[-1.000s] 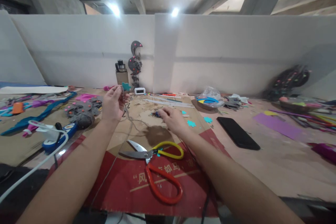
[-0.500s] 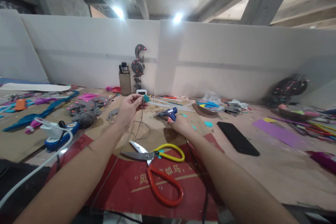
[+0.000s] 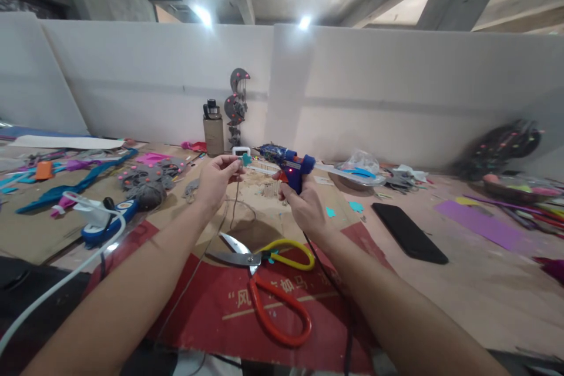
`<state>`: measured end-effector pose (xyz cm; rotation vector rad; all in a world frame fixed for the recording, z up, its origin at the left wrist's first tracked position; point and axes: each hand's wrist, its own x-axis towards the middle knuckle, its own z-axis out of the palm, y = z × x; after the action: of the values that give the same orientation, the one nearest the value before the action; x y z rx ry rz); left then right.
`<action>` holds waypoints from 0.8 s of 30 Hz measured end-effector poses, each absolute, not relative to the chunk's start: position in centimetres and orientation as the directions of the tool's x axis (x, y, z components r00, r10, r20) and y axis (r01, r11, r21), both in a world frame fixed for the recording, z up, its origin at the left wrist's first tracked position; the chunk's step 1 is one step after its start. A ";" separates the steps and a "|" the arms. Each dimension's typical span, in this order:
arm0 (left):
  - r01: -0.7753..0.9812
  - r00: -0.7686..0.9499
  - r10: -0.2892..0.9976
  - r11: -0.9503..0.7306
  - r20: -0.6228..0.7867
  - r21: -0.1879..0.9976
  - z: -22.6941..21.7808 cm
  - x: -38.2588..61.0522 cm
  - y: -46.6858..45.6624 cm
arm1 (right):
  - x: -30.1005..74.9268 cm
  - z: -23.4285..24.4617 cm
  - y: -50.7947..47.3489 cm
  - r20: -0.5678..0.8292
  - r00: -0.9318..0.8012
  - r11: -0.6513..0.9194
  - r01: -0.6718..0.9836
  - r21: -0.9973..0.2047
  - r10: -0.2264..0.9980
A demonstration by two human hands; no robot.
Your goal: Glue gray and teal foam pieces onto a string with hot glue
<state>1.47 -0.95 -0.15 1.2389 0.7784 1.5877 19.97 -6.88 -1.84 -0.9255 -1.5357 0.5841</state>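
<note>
My left hand (image 3: 218,179) pinches a small teal foam piece (image 3: 245,159) with a thin string (image 3: 235,202) hanging from it, held above the table. My right hand (image 3: 304,207) is wrapped round the grip of a blue hot glue gun (image 3: 288,164), raised off the table. The gun's nozzle points left at the teal piece, a short gap away. A black cord (image 3: 328,273) runs from the gun back along my right forearm. Below both hands lie large scissors (image 3: 264,273) with one yellow and one red handle, on a red printed cardboard sheet (image 3: 207,311).
A black phone (image 3: 409,232) lies to the right. A blue and white device with a white cable (image 3: 103,220) sits at left, beside grey felt pieces (image 3: 147,182). A bottle (image 3: 214,129) and a grey hanging ornament (image 3: 237,106) stand by the white wall. Coloured foam scraps cover both table ends.
My right hand picked the glue gun up off the table and raised it toward the teal piece. My left hand shifted right and lower with the piece and string.
</note>
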 end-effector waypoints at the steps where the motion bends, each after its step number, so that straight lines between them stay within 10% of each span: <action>1: -0.287 -0.051 0.930 -0.363 0.365 0.886 -0.2 1.5 -1.0 | 19.9 -1.9 -7.0 0.576 0.000 0.558 0.252 -0.791 0.817; 24: -0.261 -0.026 0.910 -0.405 0.413 0.876 -0.2 2.1 -1.4 | 19.3 -2.0 -7.6 0.578 -0.028 0.521 0.471 -0.712 0.816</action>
<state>2.09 -1.38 -0.18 1.3133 0.7541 1.6003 19.29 -7.63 -2.00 -1.1037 -1.6706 0.3953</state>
